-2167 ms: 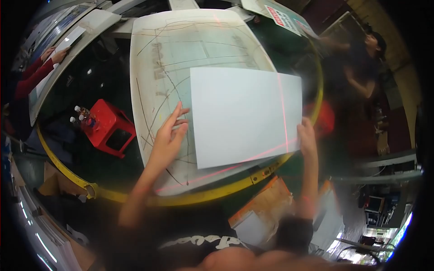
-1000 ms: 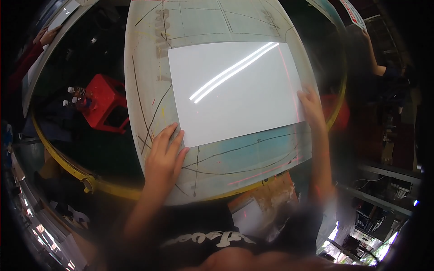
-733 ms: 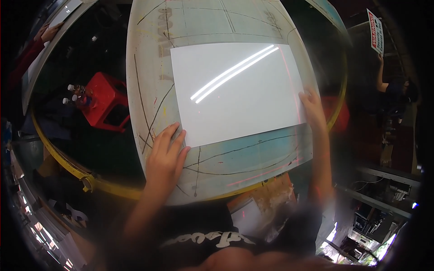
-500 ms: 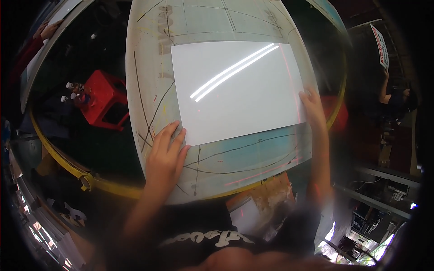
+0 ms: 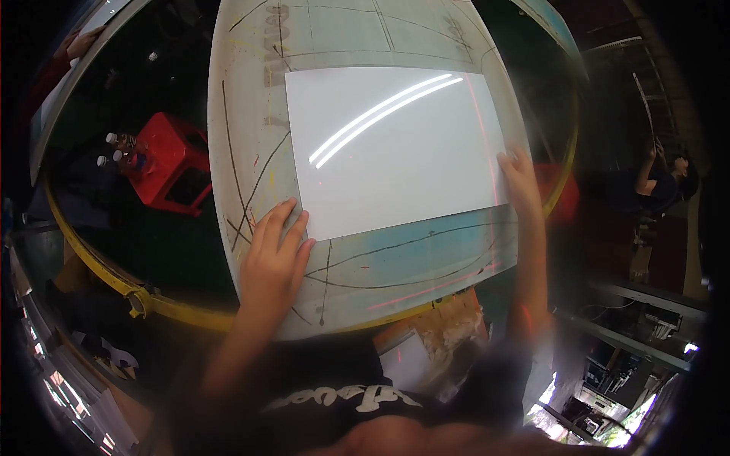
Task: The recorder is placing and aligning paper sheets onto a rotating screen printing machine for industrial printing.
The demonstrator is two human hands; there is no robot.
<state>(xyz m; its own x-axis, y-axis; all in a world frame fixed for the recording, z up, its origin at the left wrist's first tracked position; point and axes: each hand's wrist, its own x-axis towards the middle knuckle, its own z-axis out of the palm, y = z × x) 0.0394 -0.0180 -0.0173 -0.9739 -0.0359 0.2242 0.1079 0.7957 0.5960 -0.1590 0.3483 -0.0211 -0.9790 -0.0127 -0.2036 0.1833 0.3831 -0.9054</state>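
Head view: glossy white sheet [image 5: 399, 175] lay flat on marked board [image 5: 247, 83]; probably light, stiffish, slick, best held by opposite edges. Left hand [image 5: 274, 247] rested loose at near-left corner; right hand [image 5: 521, 178] curled at right edge, couldn't tell if pinching.

Drawn-on board [image 5: 426, 254]: far end cut off above, middle hidden by white sheet [image 5: 403, 159]
Left forearm [image 5: 239, 346]: blurred toward the elbow

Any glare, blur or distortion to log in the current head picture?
Head view: two bright glare streaks and a thin red line across the white sheet; the long edges of the board look bowed; the left forearm blurs toward the elbow; the corners go black.
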